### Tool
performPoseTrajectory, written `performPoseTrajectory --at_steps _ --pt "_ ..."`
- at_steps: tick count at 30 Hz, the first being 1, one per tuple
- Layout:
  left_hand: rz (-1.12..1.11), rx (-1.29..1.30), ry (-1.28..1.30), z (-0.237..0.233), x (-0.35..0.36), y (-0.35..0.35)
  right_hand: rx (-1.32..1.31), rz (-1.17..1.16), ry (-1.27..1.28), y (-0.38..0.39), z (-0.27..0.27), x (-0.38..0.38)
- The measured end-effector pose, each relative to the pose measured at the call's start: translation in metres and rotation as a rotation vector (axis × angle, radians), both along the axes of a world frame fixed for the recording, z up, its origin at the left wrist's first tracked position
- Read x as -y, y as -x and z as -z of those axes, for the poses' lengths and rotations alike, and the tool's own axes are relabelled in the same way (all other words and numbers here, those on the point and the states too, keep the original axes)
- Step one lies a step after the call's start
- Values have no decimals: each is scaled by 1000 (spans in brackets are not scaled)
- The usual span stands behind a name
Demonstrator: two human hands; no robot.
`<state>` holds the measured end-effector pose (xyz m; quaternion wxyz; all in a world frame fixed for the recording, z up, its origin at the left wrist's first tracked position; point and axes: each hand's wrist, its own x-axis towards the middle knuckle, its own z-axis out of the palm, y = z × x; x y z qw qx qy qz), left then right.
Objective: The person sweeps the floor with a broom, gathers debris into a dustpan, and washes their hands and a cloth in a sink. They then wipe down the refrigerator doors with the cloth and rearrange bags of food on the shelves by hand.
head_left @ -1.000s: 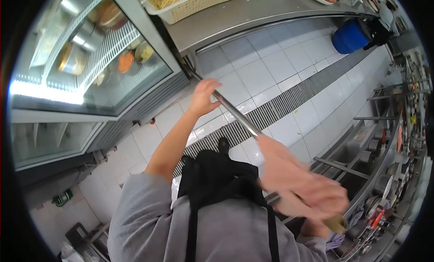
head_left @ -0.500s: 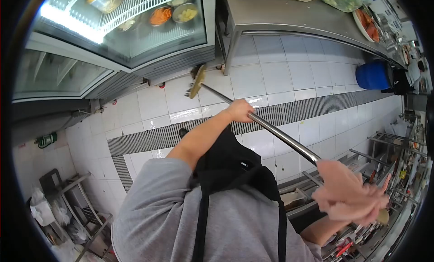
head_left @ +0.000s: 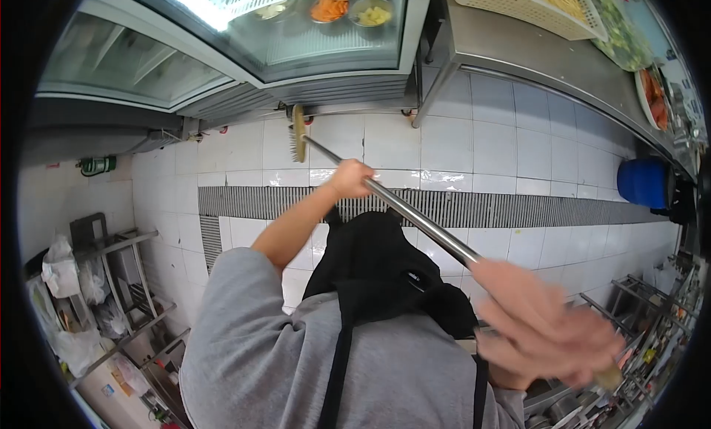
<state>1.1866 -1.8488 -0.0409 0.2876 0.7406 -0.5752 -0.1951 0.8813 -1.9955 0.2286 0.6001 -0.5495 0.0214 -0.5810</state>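
A long-handled floor brush [head_left: 298, 132] has a yellowish head and dark bristles. Its head is at the white tiled floor, close to the base of the glass-door fridge. The shiny metal handle [head_left: 426, 223] runs diagonally from there toward me. Partway down the handle, my left hand [head_left: 352, 178] is closed around it. My right hand [head_left: 544, 321] grips the upper end, blurred by motion, with the handle's tip poking out beyond it.
The glass-door fridge [head_left: 337, 51] holds bowls of food. At the right stand a steel table [head_left: 511, 47] with a cream basket [head_left: 533, 14] and a blue barrel [head_left: 643, 186]. A drain grate [head_left: 459, 209] crosses the floor. Metal racks [head_left: 126, 244] stand at the left.
The brush head has moved left along the fridge base, away from the table leg. Both hands went with the handle, still on it. My view has shifted too.
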Motion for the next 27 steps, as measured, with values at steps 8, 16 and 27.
performPoseTrajectory --at_steps 8,16,27 --pt "159 -130 74 -42 91 82 9 -58 76 16 -69 6" --pt "-321 -61 -110 35 -3 1 -23 -527 194 -51 -13 20" --pt "-245 -79 -69 -12 -48 -78 170 -247 -93 -103 -33 -41"
